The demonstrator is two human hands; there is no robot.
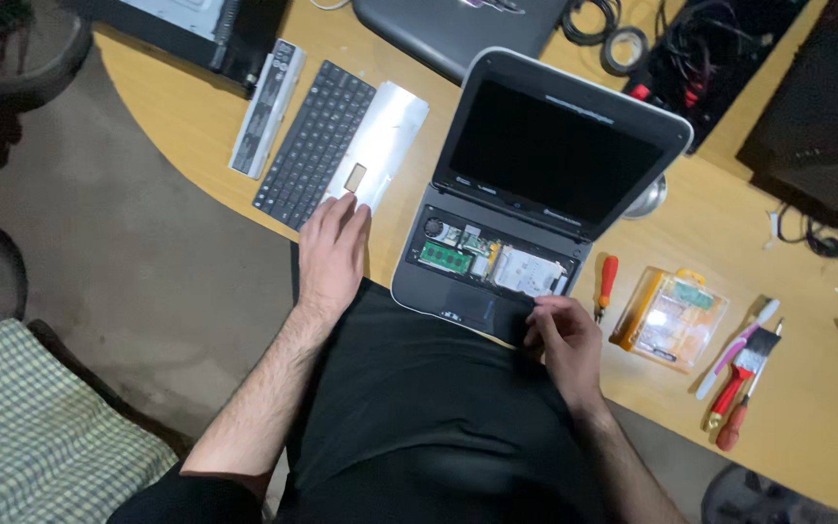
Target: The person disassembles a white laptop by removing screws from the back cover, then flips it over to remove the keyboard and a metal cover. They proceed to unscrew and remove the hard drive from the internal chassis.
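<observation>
Our right hand (564, 340) pinches the laptop (526, 209) edge, left hand (334, 254) flat, fingers together, on the keyboard (337, 146); a slip could nick the exposed boards beyond our fingers.

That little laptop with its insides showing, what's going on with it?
A person sits at a wooden table with a small laptop open, its circuit boards exposed. The removed keyboard lies to the left, where the left hand rests. The right hand touches the laptop's front edge, near a red screwdriver.
</observation>
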